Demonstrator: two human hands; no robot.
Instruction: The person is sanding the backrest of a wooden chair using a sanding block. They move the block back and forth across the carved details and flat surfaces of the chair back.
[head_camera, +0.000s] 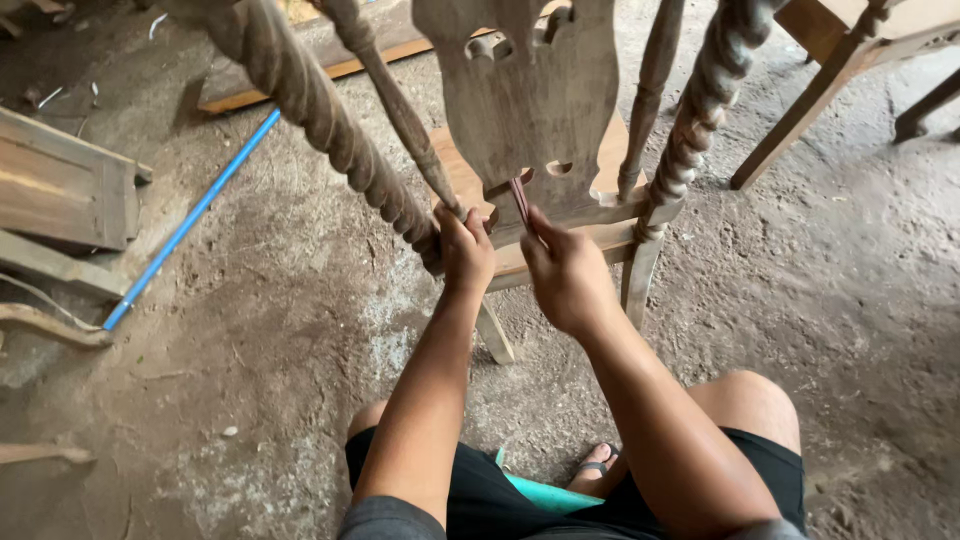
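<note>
An unfinished carved wooden chair (530, 110) fills the upper middle of the view, its back turned toward the person, with a pierced central splat flanked by slim turned spindles and thick rope-twist posts. Left of the chair, a stack of wooden planks (65, 190) lies on the dirt floor (300, 300), and a blue rod (190, 220) runs diagonally between the planks and the chair. To the right of the chair stands part of another wooden frame (830, 70).

In front of the chair, the left hand (466, 252) is closed around the base of the left twisted post, where it meets the lower rail. Just beside it, the right hand (565, 272) is curled with its fingers pinching a narrow reddish-brown strip (521, 202), likely sandpaper. The strip runs up from the fingertips into a cut-out at the bottom of the chair's splat, touching the wood there.
</note>
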